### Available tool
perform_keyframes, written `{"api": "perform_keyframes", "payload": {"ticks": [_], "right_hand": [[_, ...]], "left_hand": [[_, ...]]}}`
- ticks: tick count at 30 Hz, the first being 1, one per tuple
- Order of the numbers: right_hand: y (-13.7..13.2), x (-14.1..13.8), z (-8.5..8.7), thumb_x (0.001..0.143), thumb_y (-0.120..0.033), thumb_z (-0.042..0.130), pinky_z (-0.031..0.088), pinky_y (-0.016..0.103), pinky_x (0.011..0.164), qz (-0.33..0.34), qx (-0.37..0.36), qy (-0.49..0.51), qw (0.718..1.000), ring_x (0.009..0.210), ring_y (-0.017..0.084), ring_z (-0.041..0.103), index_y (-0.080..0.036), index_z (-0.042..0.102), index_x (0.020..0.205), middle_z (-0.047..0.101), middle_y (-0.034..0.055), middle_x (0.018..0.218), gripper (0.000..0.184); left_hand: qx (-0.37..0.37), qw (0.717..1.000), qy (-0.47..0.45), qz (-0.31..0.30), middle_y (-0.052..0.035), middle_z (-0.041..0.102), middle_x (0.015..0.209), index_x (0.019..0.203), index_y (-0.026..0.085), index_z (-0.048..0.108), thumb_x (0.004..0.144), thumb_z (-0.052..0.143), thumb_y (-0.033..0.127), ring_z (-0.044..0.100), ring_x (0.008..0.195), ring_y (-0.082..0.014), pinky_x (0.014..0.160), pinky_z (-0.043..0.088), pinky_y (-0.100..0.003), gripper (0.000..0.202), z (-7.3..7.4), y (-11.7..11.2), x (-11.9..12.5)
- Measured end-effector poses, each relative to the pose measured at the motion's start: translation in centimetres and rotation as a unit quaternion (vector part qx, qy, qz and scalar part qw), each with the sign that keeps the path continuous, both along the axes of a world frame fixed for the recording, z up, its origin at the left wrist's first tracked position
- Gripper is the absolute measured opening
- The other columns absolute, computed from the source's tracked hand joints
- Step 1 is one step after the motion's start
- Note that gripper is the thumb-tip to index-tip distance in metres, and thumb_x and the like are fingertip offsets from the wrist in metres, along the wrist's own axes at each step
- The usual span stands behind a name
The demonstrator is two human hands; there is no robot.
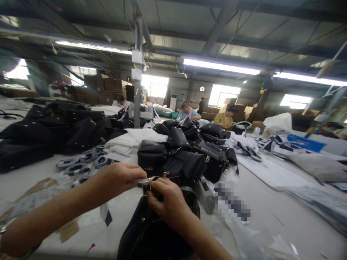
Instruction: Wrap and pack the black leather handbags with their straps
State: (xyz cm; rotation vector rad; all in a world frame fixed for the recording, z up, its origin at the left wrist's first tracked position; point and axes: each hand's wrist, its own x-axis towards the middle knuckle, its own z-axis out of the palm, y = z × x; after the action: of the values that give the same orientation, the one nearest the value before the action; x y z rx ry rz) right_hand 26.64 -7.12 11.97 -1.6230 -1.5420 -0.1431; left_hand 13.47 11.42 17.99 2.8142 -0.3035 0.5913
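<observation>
A black handbag with small gold studs stands right in front of me at the table's near edge. Above its top, my left hand pinches a thin strip in clear plastic, which leads to a gold buckle. My right hand closes its thumb and fingers on the buckle's right side, with the forearm across the bag. Exactly how strip and buckle join is too small to tell. Just beyond both hands lies another black bag, with a gold clasp.
Black bags are heaped at the left and centre. Coiled straps, white sheets and small plastic packets lie to the left. Plastic sheeting covers the right side, near a blue tray. Co-workers sit across the table, past a post.
</observation>
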Motion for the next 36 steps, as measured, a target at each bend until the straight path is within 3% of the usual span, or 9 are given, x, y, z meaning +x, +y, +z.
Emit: {"api": "perform_keyframes", "payload": {"ticks": [5,10,15,20,27,33,36], "right_hand": [[-0.5,1.2,1.0,0.088,-0.009,0.066,0.047,0.024,0.073,0.053,-0.032,0.004,0.998,0.08,0.015,0.061,-0.02,0.068,0.083,0.065,0.0006,0.086,0.012],[-0.3,1.7,1.4,0.09,-0.005,0.061,0.05,0.021,0.071,0.09,-0.049,0.007,0.995,0.078,0.014,0.064,-0.019,0.071,0.091,0.067,0.001,0.089,0.017],[0.2,1.9,1.8,0.094,-0.009,0.059,0.053,0.023,0.078,0.083,-0.095,-0.068,0.99,0.088,0.017,0.07,-0.021,0.071,0.109,0.071,0.0045,0.101,0.023],[0.6,2.2,2.1,0.093,-0.006,0.058,0.053,0.022,0.078,0.074,-0.143,-0.126,0.979,0.09,0.018,0.072,-0.02,0.071,0.113,0.072,0.0058,0.106,0.028],[0.6,2.7,2.0,0.092,-0.005,0.058,0.052,0.02,0.077,0.098,-0.127,-0.109,0.981,0.089,0.016,0.072,-0.023,0.072,0.113,0.074,0.0023,0.102,0.032],[0.4,3.0,1.9,0.087,0.0,0.055,0.052,0.021,0.073,0.105,-0.124,-0.138,0.977,0.086,0.017,0.073,-0.026,0.072,0.115,0.075,0.0012,0.106,0.041],[0.4,2.7,1.1,0.089,-0.002,0.054,0.053,0.022,0.077,0.112,-0.102,-0.084,0.985,0.089,0.017,0.073,-0.025,0.072,0.114,0.074,0.0015,0.107,0.038]], "left_hand": [[-0.038,0.998,0.048,-0.004,0.0002,0.076,0.091,0.1,0.023,0.073,0.09,0.059,0.014,0.07,0.081,-0.0129,0.074,0.049,-0.018,0.019,0.8,0.1,0.2],[-0.086,0.992,0.078,0.053,0.0021,0.076,0.088,0.097,0.025,0.075,0.086,0.065,0.022,0.07,0.08,-0.0144,0.073,0.048,-0.02,0.015,0.5,-0.1,0.1],[-0.104,0.988,0.087,0.077,0.0031,0.077,0.083,0.09,0.026,0.077,0.085,0.074,0.04,0.071,0.076,-0.0147,0.07,0.049,-0.02,0.015,0.1,0.4,0.1],[-0.107,0.987,0.106,0.049,0.0029,0.08,0.091,0.1,0.029,0.079,0.091,0.068,0.04,0.074,0.081,-0.0142,0.075,0.051,-0.019,0.018,0.0,0.8,0.0],[-0.106,0.987,0.084,0.09,0.001,0.08,0.093,0.097,0.029,0.08,0.089,0.066,0.038,0.074,0.083,-0.017,0.076,0.052,-0.022,0.018,0.0,-0.3,-0.3],[-0.172,0.973,0.143,0.051,-0.0008,0.08,0.087,0.094,0.026,0.081,0.088,0.067,0.039,0.074,0.08,-0.0169,0.074,0.054,-0.021,0.02,0.2,-0.1,-0.4],[-0.195,0.967,0.148,0.066,0.0003,0.08,0.087,0.093,0.027,0.081,0.087,0.069,0.042,0.074,0.08,-0.0168,0.075,0.054,-0.021,0.02,0.3,0.1,-0.3]]}}
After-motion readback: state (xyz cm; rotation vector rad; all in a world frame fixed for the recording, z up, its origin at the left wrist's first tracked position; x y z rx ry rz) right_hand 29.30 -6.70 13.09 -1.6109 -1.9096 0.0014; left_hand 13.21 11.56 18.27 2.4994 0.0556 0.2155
